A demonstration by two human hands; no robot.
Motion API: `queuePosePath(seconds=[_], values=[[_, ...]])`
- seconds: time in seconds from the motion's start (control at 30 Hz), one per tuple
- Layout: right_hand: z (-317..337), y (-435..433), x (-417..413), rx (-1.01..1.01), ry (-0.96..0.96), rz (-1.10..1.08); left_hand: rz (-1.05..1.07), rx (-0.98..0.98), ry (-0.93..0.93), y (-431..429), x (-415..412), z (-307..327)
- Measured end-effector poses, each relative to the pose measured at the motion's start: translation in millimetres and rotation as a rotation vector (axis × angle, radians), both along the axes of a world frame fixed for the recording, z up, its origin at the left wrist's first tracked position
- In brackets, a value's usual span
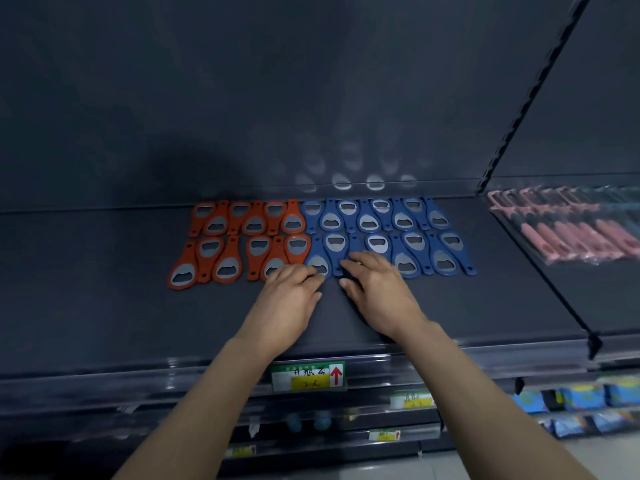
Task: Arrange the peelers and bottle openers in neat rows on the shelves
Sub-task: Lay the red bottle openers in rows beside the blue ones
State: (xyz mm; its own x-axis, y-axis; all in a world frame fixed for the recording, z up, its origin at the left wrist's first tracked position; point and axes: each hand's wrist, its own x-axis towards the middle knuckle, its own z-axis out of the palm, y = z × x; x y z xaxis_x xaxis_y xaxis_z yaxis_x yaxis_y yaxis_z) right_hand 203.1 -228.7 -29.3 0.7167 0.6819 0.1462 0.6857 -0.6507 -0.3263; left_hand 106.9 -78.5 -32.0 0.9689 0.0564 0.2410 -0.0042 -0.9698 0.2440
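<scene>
Orange bottle openers [239, 240] lie in two rows on the left of a dark shelf [104, 299]. Blue bottle openers [408, 237] lie in two rows to their right. My left hand [287, 299] rests palm down at the front row, its straight fingers touching the blue opener [317, 263] where orange meets blue. My right hand [377, 289] lies flat beside it, fingertips on the neighbouring blue opener [337, 251], which it partly covers. Pink peelers [568, 230] lie in rows on the adjoining shelf to the right.
A green and yellow price label [310, 375] hangs on the shelf's front rail. Lower shelves below hold blue packets [588, 400] at the right. A slotted upright [526, 98] divides the two shelf bays. Bare shelf surface extends left of the orange openers.
</scene>
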Motion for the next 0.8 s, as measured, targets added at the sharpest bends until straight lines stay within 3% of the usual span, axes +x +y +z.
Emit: queuePosePath(seconds=[0.4,0.8], values=[[5,-1,-5,0.122,-0.024,-0.077,-0.043,-0.077,-0.086,9,0,12],[5,-64,15,0.094,-0.067,-0.463,-0.234,-0.034,-0.056,-35,43,14]])
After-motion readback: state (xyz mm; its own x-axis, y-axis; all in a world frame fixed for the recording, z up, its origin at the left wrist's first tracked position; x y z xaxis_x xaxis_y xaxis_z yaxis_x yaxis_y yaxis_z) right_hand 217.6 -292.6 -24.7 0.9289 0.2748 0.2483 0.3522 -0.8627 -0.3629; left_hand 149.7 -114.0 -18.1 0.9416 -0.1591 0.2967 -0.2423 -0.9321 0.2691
